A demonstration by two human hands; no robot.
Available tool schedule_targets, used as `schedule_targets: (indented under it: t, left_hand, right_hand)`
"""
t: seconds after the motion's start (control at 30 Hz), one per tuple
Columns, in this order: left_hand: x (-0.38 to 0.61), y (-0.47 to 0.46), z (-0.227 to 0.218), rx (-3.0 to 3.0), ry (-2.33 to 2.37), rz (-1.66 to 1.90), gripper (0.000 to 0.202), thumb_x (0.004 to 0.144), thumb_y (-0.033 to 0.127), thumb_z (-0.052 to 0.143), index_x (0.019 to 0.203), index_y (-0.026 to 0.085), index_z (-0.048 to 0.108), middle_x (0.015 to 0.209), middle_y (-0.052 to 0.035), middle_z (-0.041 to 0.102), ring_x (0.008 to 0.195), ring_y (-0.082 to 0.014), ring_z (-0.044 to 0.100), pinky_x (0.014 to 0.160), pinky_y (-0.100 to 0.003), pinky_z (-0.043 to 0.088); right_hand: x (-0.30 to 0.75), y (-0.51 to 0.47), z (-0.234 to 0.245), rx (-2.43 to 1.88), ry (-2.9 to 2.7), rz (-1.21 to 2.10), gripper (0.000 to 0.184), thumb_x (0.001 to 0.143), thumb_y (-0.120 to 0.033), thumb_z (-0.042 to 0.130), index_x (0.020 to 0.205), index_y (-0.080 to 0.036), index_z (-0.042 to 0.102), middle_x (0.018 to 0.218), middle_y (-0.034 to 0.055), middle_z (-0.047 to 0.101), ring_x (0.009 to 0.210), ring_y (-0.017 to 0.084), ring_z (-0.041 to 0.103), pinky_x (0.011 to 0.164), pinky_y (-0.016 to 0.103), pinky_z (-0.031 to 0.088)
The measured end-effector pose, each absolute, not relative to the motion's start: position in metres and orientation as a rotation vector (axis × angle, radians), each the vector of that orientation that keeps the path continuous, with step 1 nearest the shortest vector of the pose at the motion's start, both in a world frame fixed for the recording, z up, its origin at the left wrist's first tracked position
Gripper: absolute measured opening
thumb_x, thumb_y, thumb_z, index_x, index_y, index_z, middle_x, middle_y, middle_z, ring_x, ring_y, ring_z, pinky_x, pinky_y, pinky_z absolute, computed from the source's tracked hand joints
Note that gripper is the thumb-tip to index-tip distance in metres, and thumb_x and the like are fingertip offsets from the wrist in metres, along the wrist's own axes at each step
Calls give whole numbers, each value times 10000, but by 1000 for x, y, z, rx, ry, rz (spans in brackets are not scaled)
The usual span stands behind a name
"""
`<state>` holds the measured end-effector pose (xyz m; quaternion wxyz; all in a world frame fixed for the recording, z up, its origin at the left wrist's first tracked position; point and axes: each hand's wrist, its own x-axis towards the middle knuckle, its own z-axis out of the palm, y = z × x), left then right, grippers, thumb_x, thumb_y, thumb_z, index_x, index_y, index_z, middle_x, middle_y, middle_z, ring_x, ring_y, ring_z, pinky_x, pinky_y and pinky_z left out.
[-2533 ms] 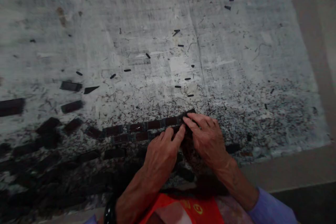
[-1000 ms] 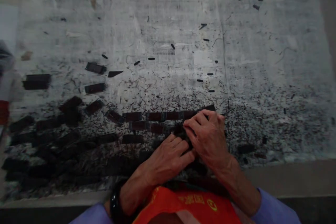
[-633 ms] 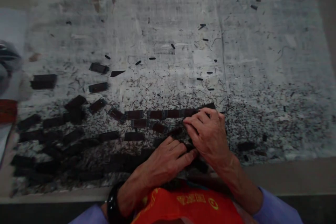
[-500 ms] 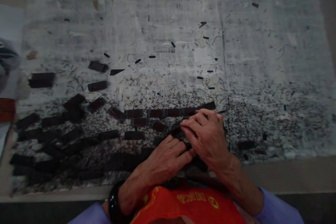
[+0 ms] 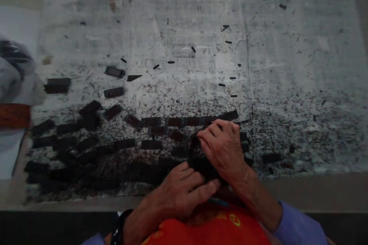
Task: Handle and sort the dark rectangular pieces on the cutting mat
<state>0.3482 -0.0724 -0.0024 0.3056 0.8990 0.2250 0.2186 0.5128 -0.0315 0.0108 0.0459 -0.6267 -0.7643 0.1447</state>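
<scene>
My right hand [image 5: 224, 149] lies curled over a heap of dark fibrous stuff [image 5: 201, 162] at the near edge of the work surface, its fingertips pinching into that heap. My left hand [image 5: 184, 191] is curled just below and left of it, fingers pressed against the same dark clump. A row of dark rectangular pieces [image 5: 184, 121] runs left from my right hand's fingertips. More such pieces [image 5: 71, 141] lie scattered to the left.
The surface is a stained grey-white sheet [image 5: 201, 26] strewn with small dark bits and fibres. A blurred grey and red object [image 5: 14, 95] sits at the left edge. An orange bag [image 5: 212, 229] is in my lap.
My left hand has drawn back toward me, off the row of pieces. My right hand has shifted slightly down onto the dark heap. The view has moved a little right.
</scene>
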Motion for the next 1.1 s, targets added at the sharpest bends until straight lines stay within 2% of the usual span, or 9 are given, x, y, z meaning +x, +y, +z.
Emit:
schedule_targets:
  t: [0.13,0.23,0.33,0.4,0.5,0.63,0.73,0.9,1.1]
  left_hand:
    - [338,-80,2,2297,732,707,233,899,110,398,1082,143,539,609,21,536,531,-111,460,535,-251,356]
    - [327,-87,4,2335,759,597,232,923,137,355,1060,152,541,570,35,507,478,-107,451,481,-237,349]
    - [313,-95,5,2306,823,478,245,939,160,331,1065,155,541,605,19,549,492,-109,496,466,-222,380]
    - [308,-98,5,2229,910,486,253,931,141,350,1102,158,534,660,0,601,543,-114,547,512,-214,434]
    - [311,-97,5,2121,1043,576,286,906,104,408,1163,171,515,817,-33,681,682,-120,624,654,-213,505]
    - [331,-90,5,2031,1147,670,313,894,77,428,1186,169,494,1008,-61,692,868,-112,653,787,-190,505]
    - [343,-86,8,1935,1251,713,292,890,90,442,1168,148,511,1021,-74,691,911,-118,656,816,-188,502]
    - [350,-82,11,1758,1360,699,294,872,120,477,1159,138,537,959,-51,704,824,-105,673,788,-176,514]
    - [360,-75,4,1919,1277,653,335,874,100,453,1205,107,501,1064,-107,687,955,-136,657,862,-201,497]
  right_hand:
    - [515,-33,12,-1888,-2332,462,95,850,-213,580,887,-231,666,872,17,659,1028,245,449,904,413,255]
    - [516,-34,13,-1888,-2326,486,92,842,-211,591,888,-233,667,878,18,662,1028,249,454,896,413,259]
    - [518,-35,13,-1880,-2289,509,95,855,-220,573,887,-231,662,874,19,664,1030,247,462,898,414,257]
    - [519,-35,13,-1863,-2256,519,112,864,-212,558,915,-228,656,872,17,672,1037,244,466,902,414,254]
    - [520,-35,15,-1838,-2228,502,144,867,-190,549,965,-222,649,869,12,688,1036,245,474,902,415,256]
    - [522,-38,20,-1833,-2173,463,128,866,-213,555,941,-229,658,868,8,682,959,236,494,856,401,295]
    - [527,-44,25,-1844,-2074,437,103,861,-248,571,902,-234,665,873,9,680,931,227,496,837,387,325]
    - [533,-51,23,-1828,-1945,486,116,874,-242,553,912,-215,659,882,23,693,945,215,506,839,367,357]
    - [532,-48,14,-1849,-1916,494,194,886,-184,507,1021,-211,644,914,46,687,947,219,521,830,375,376]
